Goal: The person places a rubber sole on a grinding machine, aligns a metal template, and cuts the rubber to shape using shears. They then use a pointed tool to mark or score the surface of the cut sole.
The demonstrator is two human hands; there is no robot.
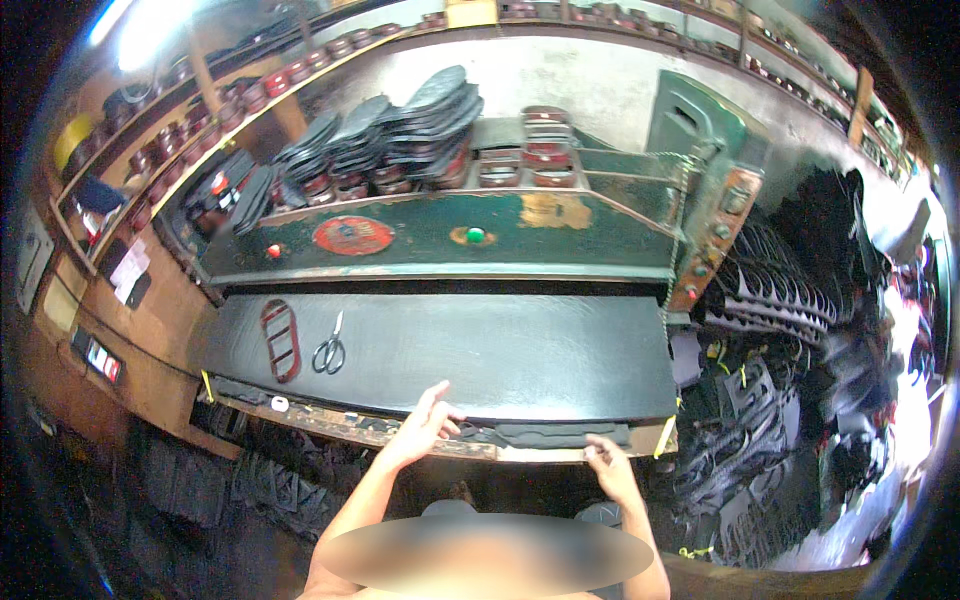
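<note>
My left hand (425,432) is over the front edge of the dark sheet (480,350), fingers stretched out and apart, with nothing in them. At the right end of the wooden front ledge (400,438), my right hand (609,468) has loosely bent fingers and no visible object between them. It is close to dark strips of material (560,435) lying along that ledge. A reddish oval cutting die with crossbars (266,340) rests on the left part of the sheet. Beside it lie black-handled scissors (328,356), blades pointing away from me.
Behind the sheet spans a green press beam (440,235), carrying stacked black sole-shaped pieces (435,115) and more dies (548,150). A control box (710,220) stands at its right end. Black cut scraps (740,450) are heaped at the right. Die-filled shelves (225,120) line the walls.
</note>
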